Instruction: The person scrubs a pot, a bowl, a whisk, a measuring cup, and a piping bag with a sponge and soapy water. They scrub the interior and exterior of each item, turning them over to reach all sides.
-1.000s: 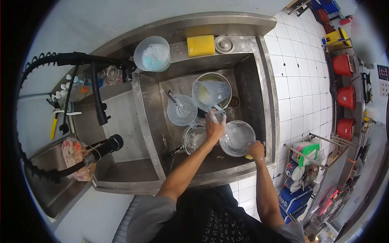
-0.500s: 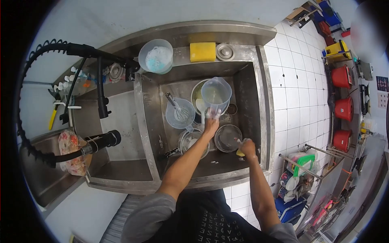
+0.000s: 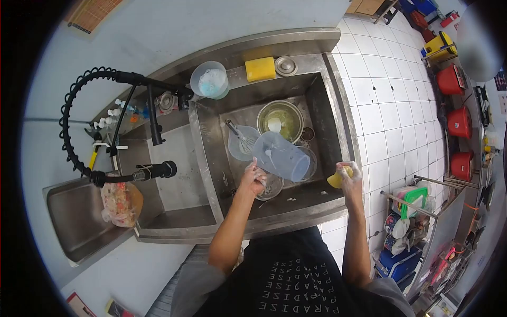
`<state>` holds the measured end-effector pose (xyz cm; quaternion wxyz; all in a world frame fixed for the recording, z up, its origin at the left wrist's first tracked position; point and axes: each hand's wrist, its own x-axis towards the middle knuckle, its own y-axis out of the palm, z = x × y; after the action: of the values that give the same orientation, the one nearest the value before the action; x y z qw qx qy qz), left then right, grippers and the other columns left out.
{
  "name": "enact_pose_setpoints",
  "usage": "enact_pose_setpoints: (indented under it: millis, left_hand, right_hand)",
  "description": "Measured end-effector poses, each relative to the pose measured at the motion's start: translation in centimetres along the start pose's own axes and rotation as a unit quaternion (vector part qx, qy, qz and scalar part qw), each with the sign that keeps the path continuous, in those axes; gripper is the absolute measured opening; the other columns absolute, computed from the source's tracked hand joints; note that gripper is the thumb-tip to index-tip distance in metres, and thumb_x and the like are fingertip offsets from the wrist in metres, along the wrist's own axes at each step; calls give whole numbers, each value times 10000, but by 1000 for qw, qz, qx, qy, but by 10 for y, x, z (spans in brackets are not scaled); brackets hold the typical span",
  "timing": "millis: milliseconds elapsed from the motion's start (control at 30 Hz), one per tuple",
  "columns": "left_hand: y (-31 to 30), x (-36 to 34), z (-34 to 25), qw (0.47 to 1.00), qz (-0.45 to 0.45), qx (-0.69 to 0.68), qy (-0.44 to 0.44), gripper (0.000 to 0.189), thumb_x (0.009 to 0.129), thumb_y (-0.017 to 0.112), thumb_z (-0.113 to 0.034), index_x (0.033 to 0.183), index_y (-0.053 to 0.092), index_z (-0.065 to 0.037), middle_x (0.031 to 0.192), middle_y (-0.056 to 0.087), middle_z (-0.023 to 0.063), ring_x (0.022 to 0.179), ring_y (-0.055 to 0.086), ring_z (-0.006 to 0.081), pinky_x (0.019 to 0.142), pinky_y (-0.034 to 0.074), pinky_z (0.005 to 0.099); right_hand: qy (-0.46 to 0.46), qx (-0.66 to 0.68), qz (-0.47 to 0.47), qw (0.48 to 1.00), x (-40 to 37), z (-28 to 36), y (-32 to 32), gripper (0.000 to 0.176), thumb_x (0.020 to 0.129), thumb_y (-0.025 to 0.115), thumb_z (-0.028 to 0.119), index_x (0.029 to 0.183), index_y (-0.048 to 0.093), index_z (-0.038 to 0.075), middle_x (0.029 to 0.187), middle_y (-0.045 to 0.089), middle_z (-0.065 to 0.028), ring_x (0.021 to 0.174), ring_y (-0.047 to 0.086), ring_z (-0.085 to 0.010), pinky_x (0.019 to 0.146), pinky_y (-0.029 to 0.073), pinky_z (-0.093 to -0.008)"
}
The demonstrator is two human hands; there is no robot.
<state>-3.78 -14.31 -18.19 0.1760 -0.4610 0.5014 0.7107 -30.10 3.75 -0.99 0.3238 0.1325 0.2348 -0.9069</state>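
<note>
My left hand [image 3: 253, 178] is closed at the near side of a clear plastic jug [image 3: 285, 158], which is tipped on its side above the sink basin; the exact grip is partly hidden. Above the basin's right side, my right hand [image 3: 350, 178] is wrapped round a yellow sponge [image 3: 334, 180], with suds on the fingers. Behind the jug, a metal bowl [image 3: 262, 117] contains yellowish liquid and a white piece. A whisk [image 3: 245, 143] rests in another clear plastic jug [image 3: 236, 138]. Partly covered by the held jug is a round clear container [image 3: 272, 189].
On the sink's back ledge are a tub of suds [image 3: 211, 79], a large yellow sponge [image 3: 260, 68] and a metal lid [image 3: 285, 66]. A black spray faucet [image 3: 153, 170] hangs over the left basin. A bulging plastic bag [image 3: 122, 203] sits farther left.
The clear jug has come nearer and turned from upright onto its side, uncovering the metal bowl. My right hand has lifted with the sponge and moved right. The camera view has rotated.
</note>
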Motion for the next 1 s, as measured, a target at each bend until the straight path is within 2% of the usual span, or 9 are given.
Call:
enact_pose_setpoints:
  millis: [233,367,567,700,733,800,867,933,1000]
  left_hand:
    - [-12,2,23,960,2,-170,-224,440,980,662,-377,672,424,-172,548,351,-73,429,320,64,405,253,224]
    - [55,-72,29,957,54,274,84,480,883,763,-441,648,486,-127,566,419,-52,436,347,85,425,316,241]
    - [78,-117,36,537,92,726,419,433,741,863,-444,796,679,-56,618,607,30,487,545,191,507,456,348]
    - [90,-169,64,367,235,754,491,231,728,833,-299,817,733,-111,655,663,97,549,626,267,552,511,384]
    - [80,-166,74,319,263,755,509,207,723,819,-284,815,732,-121,660,669,92,561,639,282,560,521,394]
    - [58,-157,88,200,292,782,513,121,705,762,-215,798,728,-146,654,674,75,604,676,301,573,543,420]
    - [56,-158,83,201,301,749,554,142,725,785,-269,767,716,-152,630,661,58,581,666,286,553,532,405]
    - [58,-165,75,209,299,718,593,210,740,803,-338,728,700,-155,607,648,46,560,658,269,534,521,388]
    - [69,-183,69,225,284,687,630,307,750,817,-423,681,680,-158,584,633,41,542,650,249,515,510,371]
  right_hand:
    - [-16,-52,3,999,-11,31,-18,223,951,697,247,1050,662,50,933,674,-68,857,634,-160,757,525,-300]
    - [-36,96,-20,995,-21,57,-1,191,936,690,133,1102,647,49,952,680,-95,903,668,-223,787,551,-331]
    - [-387,-170,136,896,-3,45,53,434,920,672,98,1318,514,28,1049,682,-103,930,685,-242,833,557,-368]
    - [-237,-205,396,863,9,-38,98,382,956,619,146,1306,518,29,1091,675,-76,898,689,-244,813,560,-352]
    - [-181,-76,375,906,22,-97,117,355,967,602,157,1292,536,32,1097,673,-69,906,687,-254,808,561,-354]
    - [78,181,367,909,-1,-54,118,377,989,567,179,1337,531,39,1135,659,-81,988,660,-284,874,535,-389]
    - [204,301,289,885,-19,-10,120,396,1001,548,193,1367,528,44,1166,651,-91,1043,637,-307,911,519,-413]
    - [6,115,285,952,-22,-21,124,393,994,545,181,1360,539,38,1186,649,-116,1064,626,-321,927,508,-423]
    - [-401,-275,260,834,-20,-79,124,375,979,541,151,1333,560,28,1202,649,-159,1078,621,-335,952,492,-430]
